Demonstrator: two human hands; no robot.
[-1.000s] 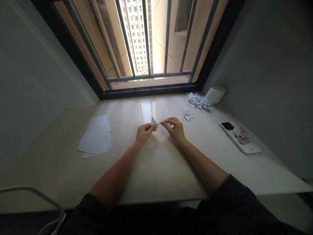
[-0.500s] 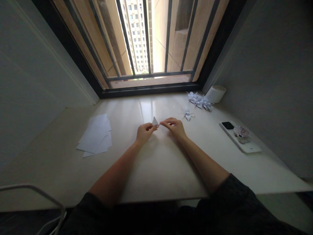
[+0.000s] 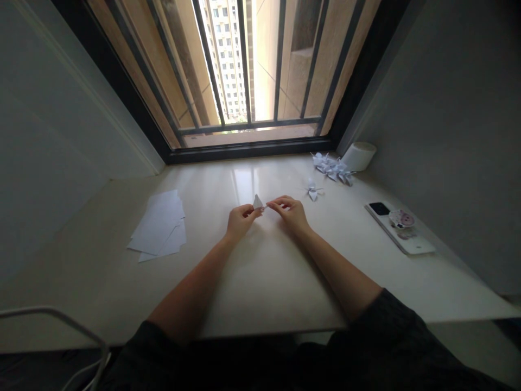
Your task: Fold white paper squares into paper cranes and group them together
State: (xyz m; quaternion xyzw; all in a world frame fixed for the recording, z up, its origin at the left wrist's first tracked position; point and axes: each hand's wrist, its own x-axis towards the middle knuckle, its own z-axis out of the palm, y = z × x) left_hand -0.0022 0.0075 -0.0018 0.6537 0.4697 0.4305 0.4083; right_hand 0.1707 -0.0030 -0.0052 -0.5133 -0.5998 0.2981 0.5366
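Between my hands is a small piece of folded white paper [image 3: 258,202], its pointed part standing up above the fingers. My left hand [image 3: 241,220] pinches it from the left, thumb against fingers. From the right, my right hand [image 3: 290,211] pinches a thin tip of the same paper. Fingers cover the lower part of the folds. A single folded paper crane [image 3: 312,191] rests on the sill a little beyond my right hand. Farther back lies a pile of several similar paper cranes [image 3: 334,168].
Loose white paper sheets [image 3: 157,222] overlap at the left. A white roll [image 3: 360,157] lies beside the pile, against the right wall. To the right is a phone [image 3: 401,228] with a round grip on its back. A pale cable [image 3: 52,310] curves at the lower left. Beyond the sill stands a barred window [image 3: 244,142].
Both hands stay nearly where they were, still pinching the folded paper. Its upright part looks very slightly turned.
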